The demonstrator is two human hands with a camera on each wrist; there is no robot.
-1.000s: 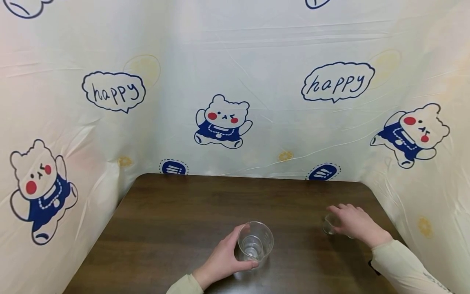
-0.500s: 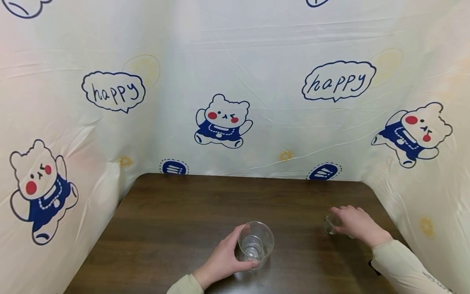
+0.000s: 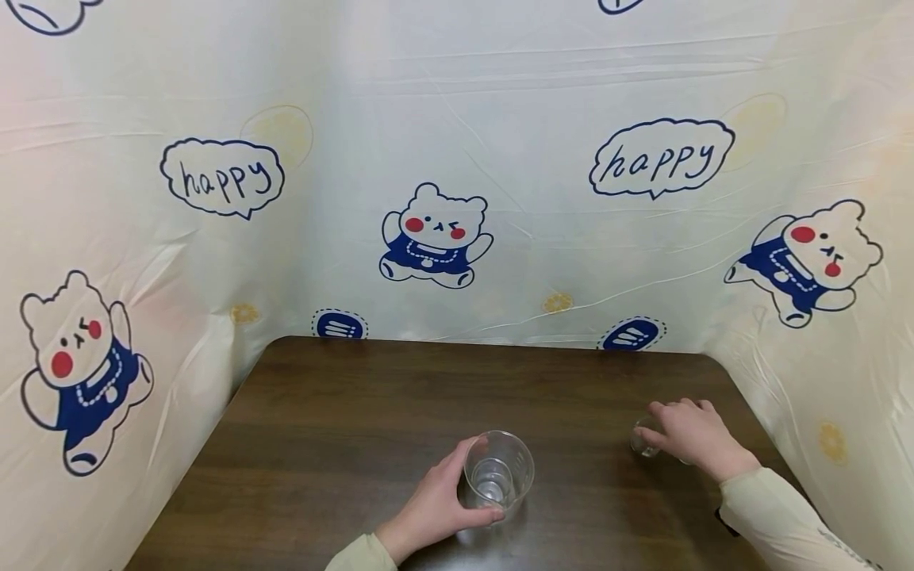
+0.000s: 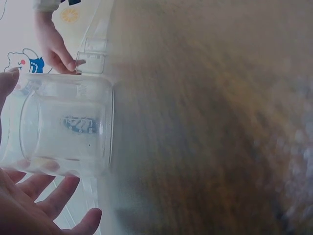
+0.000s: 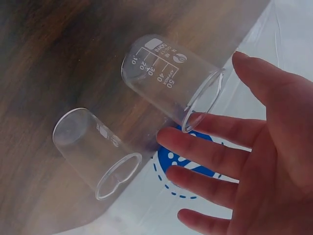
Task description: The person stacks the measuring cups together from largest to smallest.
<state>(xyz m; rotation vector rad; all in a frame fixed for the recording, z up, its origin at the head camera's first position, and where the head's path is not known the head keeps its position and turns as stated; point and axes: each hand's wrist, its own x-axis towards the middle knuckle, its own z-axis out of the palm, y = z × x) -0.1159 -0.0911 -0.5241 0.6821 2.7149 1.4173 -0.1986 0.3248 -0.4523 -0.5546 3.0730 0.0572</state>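
In the head view, my left hand (image 3: 435, 500) grips a large clear glass beaker (image 3: 517, 476) standing upright on the table. A smaller beaker (image 4: 63, 129) is nested inside it, as the left wrist view shows. My right hand (image 3: 694, 438) is at the table's right side, by a small beaker (image 5: 166, 78) marked 50 ml. In the right wrist view its thumb stands apart from that beaker's rim, and its fingers are loosely extended by the far side; whether a fingertip touches the glass I cannot tell. A still smaller beaker (image 5: 95, 152) stands beside the 50 ml one.
The dark brown wooden table (image 3: 400, 396) has rounded far corners. A pale curtain (image 3: 457, 119) with printed bears and "happy" bubbles hangs close round its back and sides.
My right hand's thumb has come away from the 50 ml beaker and its fingers have spread, so more of the glass shows. My left hand and the large beaker stay in place.
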